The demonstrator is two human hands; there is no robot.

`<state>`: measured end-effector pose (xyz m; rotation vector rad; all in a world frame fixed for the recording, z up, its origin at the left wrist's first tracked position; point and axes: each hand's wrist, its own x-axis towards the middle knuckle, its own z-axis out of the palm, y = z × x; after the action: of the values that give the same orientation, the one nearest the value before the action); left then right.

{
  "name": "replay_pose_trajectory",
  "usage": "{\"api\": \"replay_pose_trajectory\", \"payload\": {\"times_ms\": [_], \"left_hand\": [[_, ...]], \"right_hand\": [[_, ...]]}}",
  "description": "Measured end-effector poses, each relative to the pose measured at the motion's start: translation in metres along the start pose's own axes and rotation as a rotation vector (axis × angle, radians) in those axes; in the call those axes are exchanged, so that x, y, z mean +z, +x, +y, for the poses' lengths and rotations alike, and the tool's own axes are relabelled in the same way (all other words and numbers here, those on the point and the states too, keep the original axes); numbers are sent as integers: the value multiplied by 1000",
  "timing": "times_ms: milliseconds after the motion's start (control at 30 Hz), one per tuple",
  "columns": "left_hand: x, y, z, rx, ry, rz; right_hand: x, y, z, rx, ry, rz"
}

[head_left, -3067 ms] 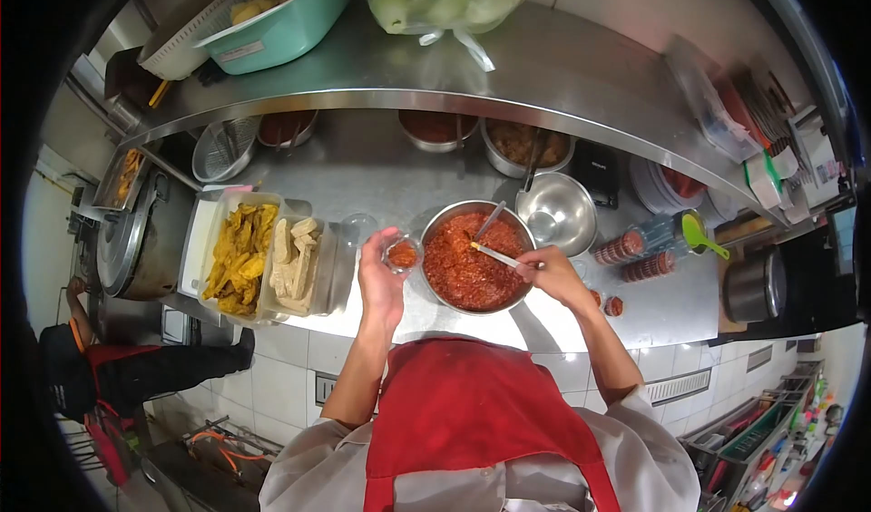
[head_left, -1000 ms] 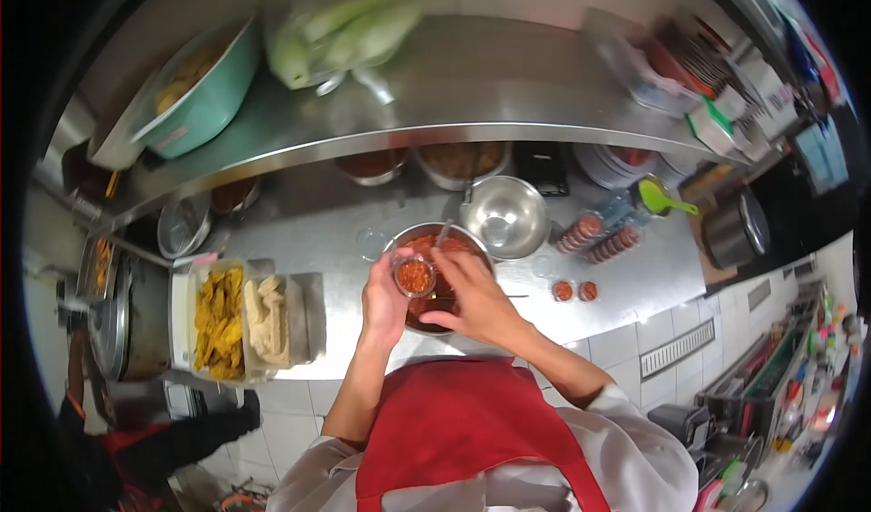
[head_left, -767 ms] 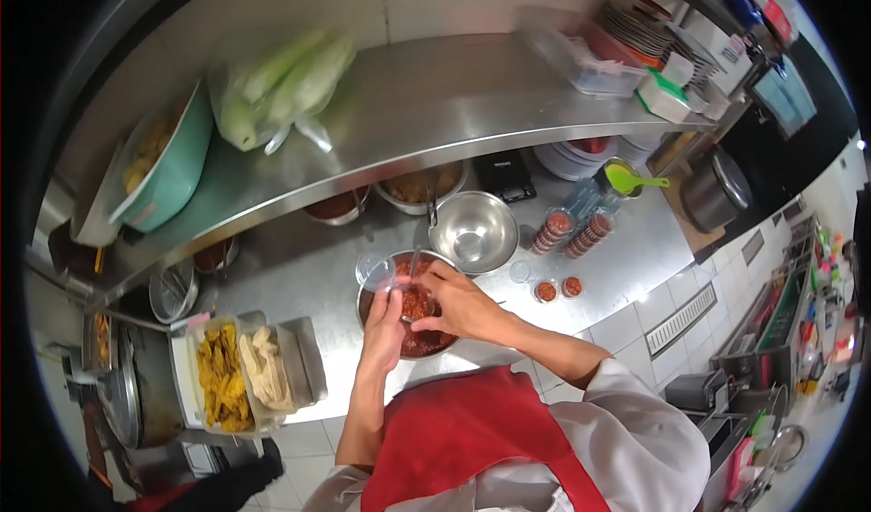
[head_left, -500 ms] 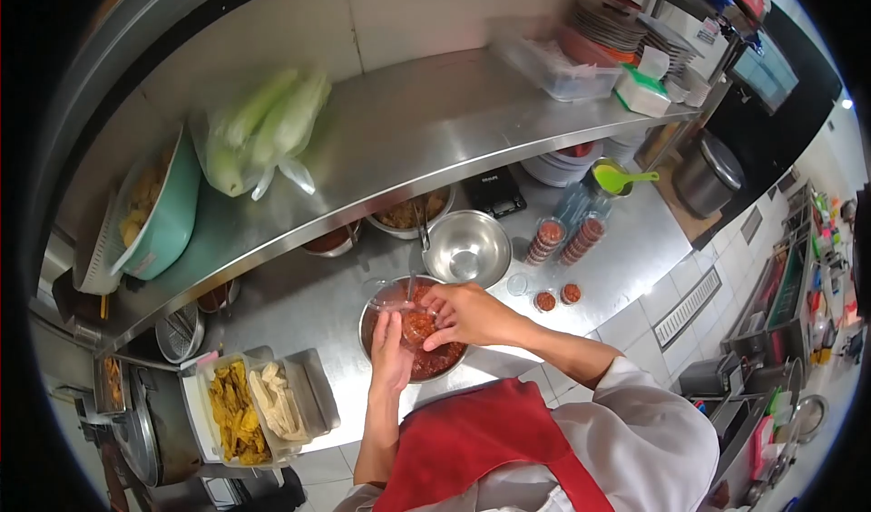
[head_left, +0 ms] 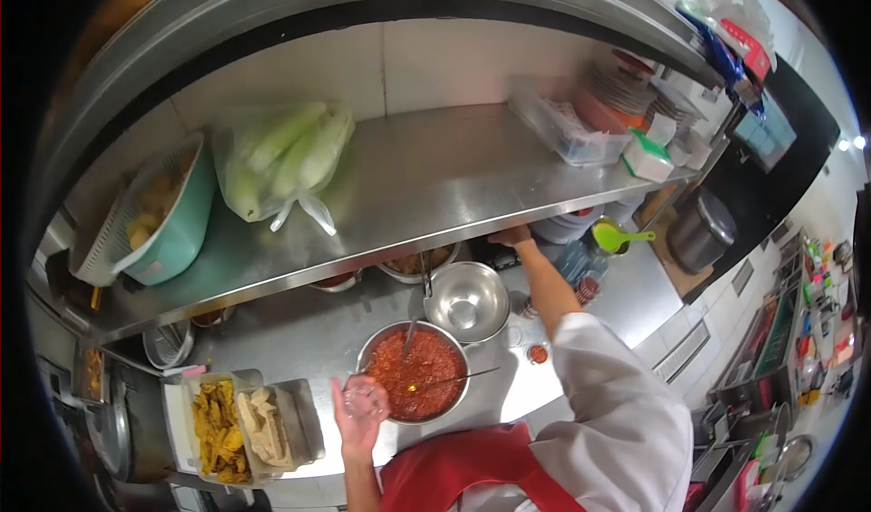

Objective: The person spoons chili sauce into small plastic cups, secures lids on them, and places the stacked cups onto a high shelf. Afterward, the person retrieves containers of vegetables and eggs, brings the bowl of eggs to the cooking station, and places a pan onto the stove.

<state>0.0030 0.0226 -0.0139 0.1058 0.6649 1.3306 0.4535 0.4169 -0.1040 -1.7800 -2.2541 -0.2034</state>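
My left hand (head_left: 357, 430) holds a small clear plastic cup (head_left: 366, 399), left of the steel bowl of red chili sauce (head_left: 422, 367). The cup looks bare inside. In the sauce stand a spoon (head_left: 410, 335) and another thin-handled utensil (head_left: 472, 376). My right hand (head_left: 513, 235) reaches under the front edge of the shelf, beside a black kitchen scale (head_left: 490, 254). The shelf hides most of its fingers, so its grip is unclear. Stacked sauce-filled cups (head_left: 586, 290) are partly behind my right arm, and a single filled cup (head_left: 538, 354) stands nearer me.
An unfilled steel bowl (head_left: 467, 302) touches the sauce bowl's far side. Tubs of yellow pieces (head_left: 220, 430) and pale strips (head_left: 263, 426) stand at left. The steel shelf (head_left: 426, 185) overhangs the counter, carrying bagged green vegetables (head_left: 286, 163) and a teal basket (head_left: 181, 231).
My right hand has left the cup and stretched forward and right under the shelf. My left hand has moved left from above the bowl with the clear cup. The view has shifted.
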Motion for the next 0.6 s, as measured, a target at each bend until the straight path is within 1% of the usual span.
{"api": "replay_pose_trajectory", "payload": {"times_ms": [33,67,100,167,200,233,267,300,400,500,533,600], "left_hand": [[3,-9,2,23,-45,68],[3,-13,5,65,-21,97],[10,-22,10,77,-57,194],[-4,-29,13,165,-6,132],[-4,-32,15,178,-45,192],[-6,-35,18,185,-84,257],[-16,-37,20,211,-113,178],[-25,-40,22,234,-140,100],[-30,-41,24,291,-126,15],[-34,-39,26,312,-122,107],[-36,-39,27,307,-134,93],[-34,-38,29,343,-41,87]], "right_hand": [[20,1,4,-5,31,52],[32,2,8,-12,67,100],[36,7,12,10,-16,42],[42,24,18,58,-177,-72],[58,28,37,39,34,187],[51,30,44,63,67,208],[42,35,52,82,91,230],[29,37,53,121,69,142],[7,35,48,179,49,-27],[3,41,46,212,43,-121],[-1,42,41,215,40,-145],[-7,46,35,219,39,-184]]}}
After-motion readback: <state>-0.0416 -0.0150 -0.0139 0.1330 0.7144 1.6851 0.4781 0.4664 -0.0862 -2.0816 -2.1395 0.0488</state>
